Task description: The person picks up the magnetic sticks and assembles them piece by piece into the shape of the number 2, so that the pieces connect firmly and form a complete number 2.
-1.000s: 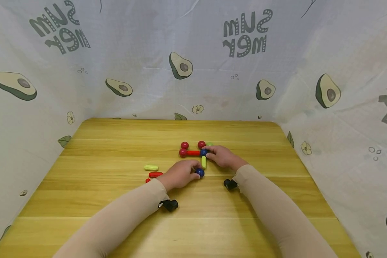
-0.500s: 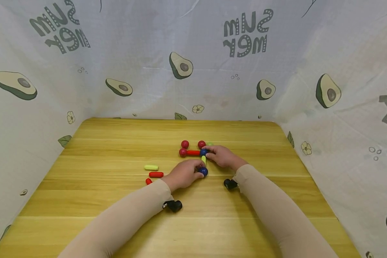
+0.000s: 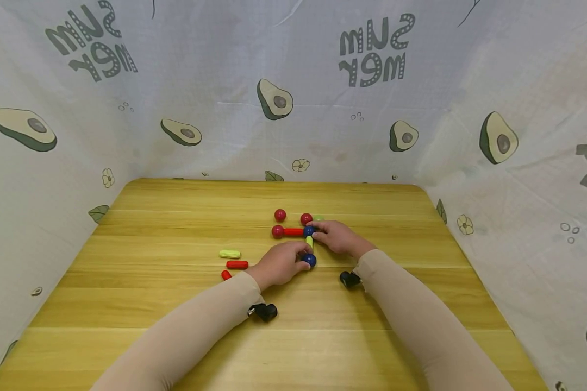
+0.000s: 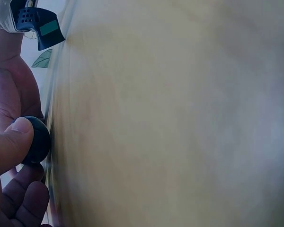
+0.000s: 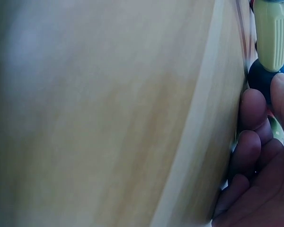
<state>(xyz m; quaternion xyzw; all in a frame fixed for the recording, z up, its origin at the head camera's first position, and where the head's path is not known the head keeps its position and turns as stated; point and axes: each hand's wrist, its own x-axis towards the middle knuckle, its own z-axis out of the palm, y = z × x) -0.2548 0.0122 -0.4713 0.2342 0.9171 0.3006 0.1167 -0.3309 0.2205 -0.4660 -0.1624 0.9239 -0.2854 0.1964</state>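
My left hand [image 3: 281, 263] pinches a blue ball [image 3: 310, 260] between thumb and fingers; in the left wrist view that ball [image 4: 38, 142] looks dark under the thumb. Farther back, my right hand [image 3: 339, 237] grips another blue ball [image 3: 309, 231]. A yellow-green rod [image 3: 310, 243] runs between the two balls, partly covered by my left fingers. The right wrist view shows this rod [image 5: 270, 38] meeting the ball in my right hand. From that same ball a red rod [image 3: 293, 232] extends left to a red ball [image 3: 278, 232].
Behind the joined pieces lie a red ball [image 3: 280, 215], a second red ball [image 3: 306, 219] and a green ball [image 3: 318, 219], partly hidden. Left of my left hand are a yellow-green rod [image 3: 230, 254], a red rod [image 3: 237, 265] and a partly hidden red piece [image 3: 226, 275] on the wooden table [image 3: 176, 228].
My left hand has moved right with its blue ball, bringing it to the near end of the yellow-green rod. The loose red ball has rolled slightly back. My right hand stays put.
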